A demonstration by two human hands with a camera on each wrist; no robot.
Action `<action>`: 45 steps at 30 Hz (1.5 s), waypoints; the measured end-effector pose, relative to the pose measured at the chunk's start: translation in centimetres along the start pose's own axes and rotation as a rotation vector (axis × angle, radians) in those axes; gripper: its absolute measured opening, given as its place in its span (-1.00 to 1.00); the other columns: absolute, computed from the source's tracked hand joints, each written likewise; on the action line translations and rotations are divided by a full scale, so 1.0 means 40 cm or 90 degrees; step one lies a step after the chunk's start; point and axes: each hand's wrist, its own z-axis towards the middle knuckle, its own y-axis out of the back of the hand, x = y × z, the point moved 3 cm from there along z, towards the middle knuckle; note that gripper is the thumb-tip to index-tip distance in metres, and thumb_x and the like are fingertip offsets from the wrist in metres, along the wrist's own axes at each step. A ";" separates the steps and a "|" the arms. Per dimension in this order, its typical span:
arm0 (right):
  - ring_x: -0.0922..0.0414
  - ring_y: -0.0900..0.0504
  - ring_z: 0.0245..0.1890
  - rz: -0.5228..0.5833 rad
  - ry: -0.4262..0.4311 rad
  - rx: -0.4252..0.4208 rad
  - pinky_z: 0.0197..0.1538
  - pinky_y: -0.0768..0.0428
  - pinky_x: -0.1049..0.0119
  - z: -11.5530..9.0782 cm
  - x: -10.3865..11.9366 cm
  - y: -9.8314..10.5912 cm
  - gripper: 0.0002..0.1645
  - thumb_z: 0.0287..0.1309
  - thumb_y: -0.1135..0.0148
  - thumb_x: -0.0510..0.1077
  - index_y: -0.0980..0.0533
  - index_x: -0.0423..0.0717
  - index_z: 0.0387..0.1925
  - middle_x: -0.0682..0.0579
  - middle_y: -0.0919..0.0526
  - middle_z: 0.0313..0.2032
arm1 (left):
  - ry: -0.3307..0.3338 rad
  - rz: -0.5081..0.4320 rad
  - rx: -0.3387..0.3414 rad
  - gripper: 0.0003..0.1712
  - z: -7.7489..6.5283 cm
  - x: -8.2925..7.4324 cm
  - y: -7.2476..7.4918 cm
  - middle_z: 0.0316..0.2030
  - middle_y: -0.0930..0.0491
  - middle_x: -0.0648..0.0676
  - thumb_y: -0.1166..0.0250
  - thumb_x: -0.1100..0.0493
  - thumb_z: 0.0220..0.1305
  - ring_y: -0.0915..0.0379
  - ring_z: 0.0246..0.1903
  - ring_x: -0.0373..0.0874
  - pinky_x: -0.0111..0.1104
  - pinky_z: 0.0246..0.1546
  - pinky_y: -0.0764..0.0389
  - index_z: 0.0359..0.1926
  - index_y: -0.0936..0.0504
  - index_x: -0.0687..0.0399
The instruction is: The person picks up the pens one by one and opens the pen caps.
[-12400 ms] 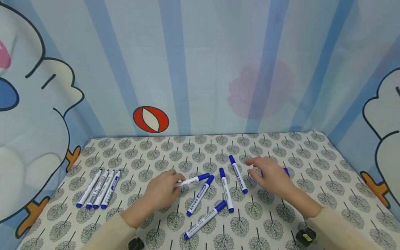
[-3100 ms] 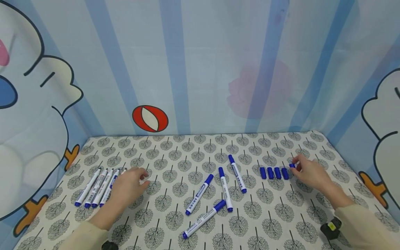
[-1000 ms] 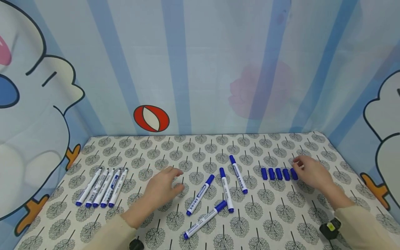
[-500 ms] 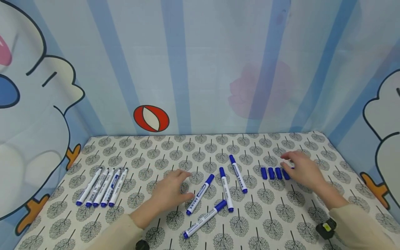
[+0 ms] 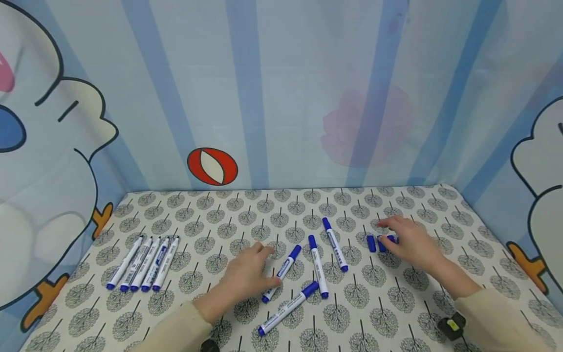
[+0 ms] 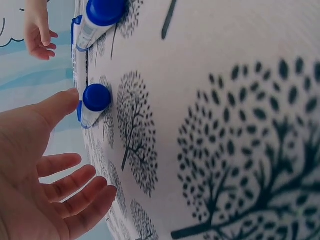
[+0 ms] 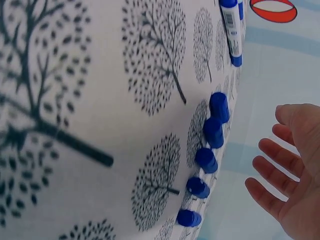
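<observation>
My left hand [image 5: 248, 271], fingers spread and nothing held, hovers beside a white marker with a blue cap [image 5: 286, 267]; the thumb overlaps its lower part in the head view. In the left wrist view, the marker's blue end [image 6: 96, 97] lies close to the thumb of the left hand [image 6: 30, 160]. My right hand [image 5: 409, 244], also holding nothing, passes above a row of loose blue caps [image 5: 371, 243] and hides some of them. The right wrist view shows several caps [image 7: 206, 160] in line, apart from the right hand's fingers [image 7: 272, 175].
Three more capped markers lie mid-table: one in front [image 5: 288, 309], one upright-lying [image 5: 318, 266] and one farther right [image 5: 335, 244]. At left, several uncapped markers [image 5: 143, 264] lie side by side. The tree-patterned cloth [image 5: 211, 318] ends at a striped backdrop [image 5: 286, 98].
The marker earlier in my left hand now lies uncapped in the left row, its cap in the right row. During the last second, the left hand moved right and the right hand moved left.
</observation>
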 end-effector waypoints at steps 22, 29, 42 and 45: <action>0.07 -0.58 -0.19 -0.002 0.057 -0.002 -0.23 -0.60 0.19 0.007 0.079 -0.018 -0.61 0.00 -0.32 -0.12 -0.52 -0.08 -0.08 0.01 -0.59 -0.17 | -0.001 -0.076 0.044 -0.37 0.011 -0.026 -0.028 -0.43 -0.46 -0.08 -0.49 -0.06 -0.23 -0.31 -0.59 -0.30 -0.49 -0.63 -0.37 -0.08 -0.58 0.10; 0.09 -0.56 -0.21 -0.001 0.084 -0.007 -0.22 -0.58 0.21 0.014 0.097 -0.018 -0.61 -0.03 -0.34 -0.15 -0.52 -0.11 -0.09 0.02 -0.58 -0.22 | -0.014 -0.096 0.049 -0.51 0.014 -0.031 -0.033 -0.49 -0.45 -0.09 -0.44 0.10 -0.17 -0.30 -0.64 -0.31 -0.49 -0.65 -0.37 -0.13 -0.59 0.13; 0.16 -0.53 -0.30 -0.014 0.111 -0.017 -0.38 -0.52 0.34 0.012 0.118 -0.023 -0.62 -0.02 -0.34 -0.11 -0.53 -0.04 -0.10 0.05 -0.59 -0.27 | -0.016 -0.106 0.031 -0.68 0.018 -0.005 -0.033 -0.56 -0.49 -0.13 -0.38 0.20 -0.11 -0.32 -0.66 -0.31 -0.48 -0.68 -0.38 -0.22 -0.62 0.06; 0.16 -0.54 -0.29 -0.016 0.109 -0.019 -0.36 -0.53 0.32 0.012 0.120 -0.024 -0.61 -0.02 -0.34 -0.10 -0.53 -0.05 -0.10 0.06 -0.59 -0.26 | -0.012 -0.100 0.029 -0.68 0.016 0.002 -0.028 -0.55 -0.48 -0.14 -0.37 0.19 -0.10 -0.32 -0.66 -0.31 -0.48 -0.69 -0.39 -0.21 -0.62 0.03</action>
